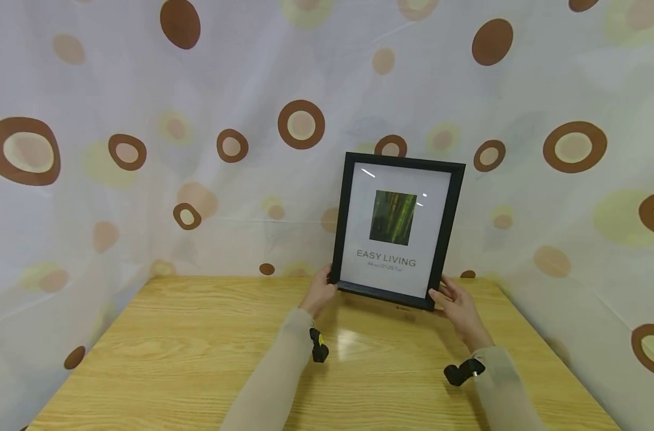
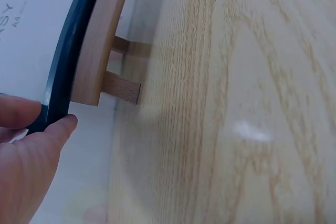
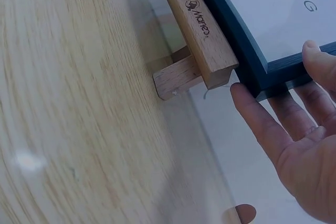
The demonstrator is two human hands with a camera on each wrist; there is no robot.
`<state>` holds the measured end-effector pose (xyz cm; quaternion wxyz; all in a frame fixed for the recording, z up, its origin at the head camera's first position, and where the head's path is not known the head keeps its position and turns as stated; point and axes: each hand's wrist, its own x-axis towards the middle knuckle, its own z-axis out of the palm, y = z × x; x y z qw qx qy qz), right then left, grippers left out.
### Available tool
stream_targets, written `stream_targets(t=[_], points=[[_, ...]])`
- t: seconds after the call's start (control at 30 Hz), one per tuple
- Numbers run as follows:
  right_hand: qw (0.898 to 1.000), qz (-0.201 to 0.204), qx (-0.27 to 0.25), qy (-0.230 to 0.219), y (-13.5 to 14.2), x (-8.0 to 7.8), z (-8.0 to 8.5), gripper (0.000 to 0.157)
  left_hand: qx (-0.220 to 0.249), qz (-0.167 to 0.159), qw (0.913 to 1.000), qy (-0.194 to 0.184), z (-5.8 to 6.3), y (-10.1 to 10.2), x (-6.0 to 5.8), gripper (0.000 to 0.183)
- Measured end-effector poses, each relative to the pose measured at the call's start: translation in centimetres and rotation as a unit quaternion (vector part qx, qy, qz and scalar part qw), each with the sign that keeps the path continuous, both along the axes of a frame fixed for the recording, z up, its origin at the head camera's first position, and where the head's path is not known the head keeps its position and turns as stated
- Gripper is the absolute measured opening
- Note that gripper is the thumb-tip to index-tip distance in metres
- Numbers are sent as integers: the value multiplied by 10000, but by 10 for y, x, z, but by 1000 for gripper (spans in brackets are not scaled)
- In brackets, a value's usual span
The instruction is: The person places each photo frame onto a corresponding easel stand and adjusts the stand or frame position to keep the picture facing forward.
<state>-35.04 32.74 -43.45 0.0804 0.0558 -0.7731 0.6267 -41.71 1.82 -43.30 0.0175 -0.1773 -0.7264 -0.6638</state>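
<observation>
A black picture frame (image 1: 393, 230) with a white mat, a small green picture and the words EASY LIVING stands tilted sideways at the back of the table. My left hand (image 1: 318, 292) grips its lower left corner, thumb and fingers on either side of the edge in the left wrist view. The lower right corner is held by my right hand (image 1: 459, 308), thumb in front and fingers under and behind. A wooden easel-like stand (image 3: 205, 35) with a printed logo lies close along the frame's bottom edge. Whether the frame's weight rests on it, I cannot tell.
The light wood-grain table (image 1: 214, 347) reaches back to a white curtain (image 1: 241, 72) with brown and yellow spots, which also hangs at both sides. A black wrist camera (image 1: 318, 346) is strapped on the left wrist, another (image 1: 463, 372) on the right.
</observation>
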Motion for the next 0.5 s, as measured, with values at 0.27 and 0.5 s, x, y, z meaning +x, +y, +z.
stream_targets(t=[0.27, 0.5], points=[[9999, 37, -33, 128, 0, -3, -1, 69, 14, -236, 9989, -394, -2, -4, 1, 75], [9994, 112, -240, 221, -1, -5, -5, 67, 59, -446, 9967, -669, 0, -6, 3, 86]])
